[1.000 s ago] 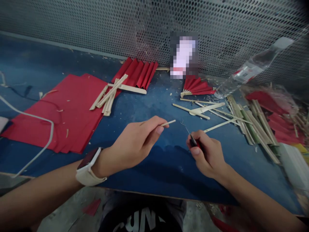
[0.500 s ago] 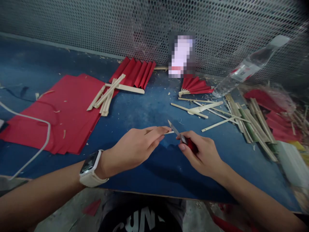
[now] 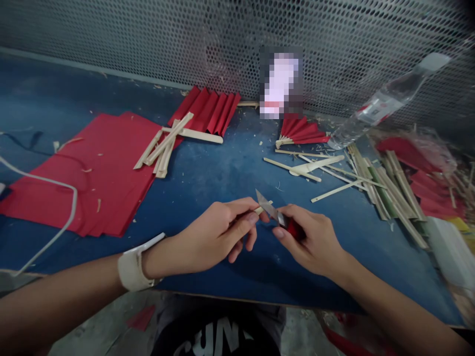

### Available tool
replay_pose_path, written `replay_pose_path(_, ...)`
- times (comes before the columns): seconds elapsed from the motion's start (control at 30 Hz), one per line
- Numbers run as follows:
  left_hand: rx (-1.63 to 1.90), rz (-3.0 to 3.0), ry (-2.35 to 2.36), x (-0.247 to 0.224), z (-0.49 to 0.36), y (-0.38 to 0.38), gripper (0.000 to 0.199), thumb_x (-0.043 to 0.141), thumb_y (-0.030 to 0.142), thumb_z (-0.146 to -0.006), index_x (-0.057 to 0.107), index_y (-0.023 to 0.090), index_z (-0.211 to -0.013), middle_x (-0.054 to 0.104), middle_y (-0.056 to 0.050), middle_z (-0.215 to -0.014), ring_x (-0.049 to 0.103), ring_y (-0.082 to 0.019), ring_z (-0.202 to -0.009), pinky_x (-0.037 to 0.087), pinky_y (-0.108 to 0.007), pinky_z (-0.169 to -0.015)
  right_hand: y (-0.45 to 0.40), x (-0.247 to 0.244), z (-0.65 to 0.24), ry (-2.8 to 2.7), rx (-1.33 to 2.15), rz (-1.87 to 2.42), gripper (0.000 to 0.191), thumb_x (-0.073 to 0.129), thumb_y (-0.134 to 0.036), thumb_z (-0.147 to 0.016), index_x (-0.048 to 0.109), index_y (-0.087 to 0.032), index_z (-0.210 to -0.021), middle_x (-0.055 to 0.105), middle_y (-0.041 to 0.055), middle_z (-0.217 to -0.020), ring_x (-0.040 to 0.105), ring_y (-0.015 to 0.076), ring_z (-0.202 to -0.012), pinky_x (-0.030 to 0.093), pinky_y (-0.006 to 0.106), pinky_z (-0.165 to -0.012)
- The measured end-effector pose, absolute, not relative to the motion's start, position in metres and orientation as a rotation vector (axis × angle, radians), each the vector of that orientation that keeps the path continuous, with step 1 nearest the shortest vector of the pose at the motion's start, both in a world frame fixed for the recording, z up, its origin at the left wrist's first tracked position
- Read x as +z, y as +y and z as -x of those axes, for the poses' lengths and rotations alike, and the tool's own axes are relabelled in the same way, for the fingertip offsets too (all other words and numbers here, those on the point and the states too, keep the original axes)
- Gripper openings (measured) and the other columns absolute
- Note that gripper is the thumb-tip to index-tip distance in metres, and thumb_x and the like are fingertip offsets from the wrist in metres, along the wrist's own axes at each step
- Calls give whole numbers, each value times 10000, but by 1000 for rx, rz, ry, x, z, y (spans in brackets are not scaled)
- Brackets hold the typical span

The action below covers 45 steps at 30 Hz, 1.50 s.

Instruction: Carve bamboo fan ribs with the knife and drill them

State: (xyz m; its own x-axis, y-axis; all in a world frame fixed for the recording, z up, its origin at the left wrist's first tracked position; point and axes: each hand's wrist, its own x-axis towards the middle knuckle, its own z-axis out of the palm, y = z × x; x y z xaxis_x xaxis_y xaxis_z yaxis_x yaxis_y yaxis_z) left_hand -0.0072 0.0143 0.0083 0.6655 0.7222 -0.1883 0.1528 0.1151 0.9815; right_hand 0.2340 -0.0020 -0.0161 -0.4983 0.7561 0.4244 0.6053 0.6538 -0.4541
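Note:
Between thumb and fingers, my left hand [image 3: 226,230] pinches a thin bamboo strip [image 3: 260,209], whose pale end pokes out toward the right. My right hand [image 3: 315,237] is closed round the red handle of a knife [image 3: 267,203]. Its blade points up and to the left, close over the strip's end; I cannot tell whether it touches. Beyond my hands, several loose bamboo strips [image 3: 291,169] lie by a small red folded fan [image 3: 302,133].
Red paper sheets [image 3: 89,173] lie at left, with bamboo pieces [image 3: 168,143] and pleated red paper [image 3: 208,111] behind. A plastic bottle [image 3: 386,106] leans against the mesh panel [image 3: 148,39]. Split bamboo [image 3: 393,183] is piled at right; a white cable [image 3: 55,182] crosses the left.
My left hand has turned over, showing its thumb and curled fingers, and the strip's end now tilts upward. The knife has shifted slightly toward me and stays in my right hand.

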Motion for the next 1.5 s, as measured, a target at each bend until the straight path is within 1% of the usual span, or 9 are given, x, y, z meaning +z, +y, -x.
replay_pose_path(0.23,504,-1516,779,-1,7,12,253,375,320,-1131,585,184,-1097,471,57,-715,385,-79,-533,368,-207,-491,-4,-14,-234,-2313,458,1081,257,509,-412,-1097,630,-190,-1053,732,11,-853,642,113,-650,472,247,-609)
replay_pose_path(0.37,577,-1603,799,-6,7,9,265,367,331,-1137,564,190,-1031,467,53,-720,395,-94,-575,378,-239,-550,-8,-9,-229,-2256,631,1073,280,480,-406,-1111,635,-186,-1036,675,-12,-774,573,98,-586,437,241,-561)
replay_pose_path(0.53,544,-1598,803,-4,7,9,303,388,339,-1124,520,191,-895,455,54,-701,394,-95,-586,378,-247,-566,-12,-8,-228,-2192,936,1085,306,472,-413,-1120,584,-185,-1291,660,-27,-822,569,83,-611,446,226,-578)
replay_pose_path(0.63,475,-1498,783,-1,6,9,315,406,359,-1119,496,197,-865,434,62,-692,374,-88,-573,369,-239,-552,-14,-8,-231,-2119,1180,1056,312,469,-420,-1125,551,-209,-1339,657,-30,-822,603,81,-649,472,215,-609)
replay_pose_path(0.87,430,-1480,765,4,5,10,274,424,376,-1109,557,192,-956,447,67,-696,383,-94,-584,360,-245,-567,-16,-10,-232,-1781,1732,1017,413,488,-487,-1115,492,-205,-1417,697,-9,-859,564,34,-462,426,143,-427)
replay_pose_path(1.03,442,-1558,786,5,6,11,278,494,396,-1082,588,174,-943,481,46,-771,407,-97,-655,366,-247,-608,-15,-10,-231,-1702,1801,1012,424,523,-506,-1098,515,-200,-1391,692,-7,-839,582,30,-461,432,114,-420)
replay_pose_path(1.17,464,-1591,749,2,5,11,327,462,407,-1106,619,170,-944,523,36,-774,409,-94,-634,365,-250,-600,-15,-12,-233,-1681,1814,962,362,549,-455,-1097,536,-218,-1371,670,-16,-875,607,21,-489,437,101,-433)
replay_pose_path(1.33,471,-1531,765,-1,4,12,356,369,377,-1131,553,189,-890,445,60,-665,386,-99,-575,353,-250,-563,-15,-12,-231,-1645,1745,966,293,610,-404,-1074,559,-218,-1294,640,-8,-973,631,14,-538,467,110,-462)
replay_pose_path(1.5,461,-1543,763,-1,4,13,308,435,376,-1114,559,183,-907,447,56,-711,376,-89,-579,339,-241,-545,-15,-11,-230,-1600,1677,984,256,669,-359,-1043,554,-213,-1220,647,1,-1012,651,23,-576,478,122,-467)
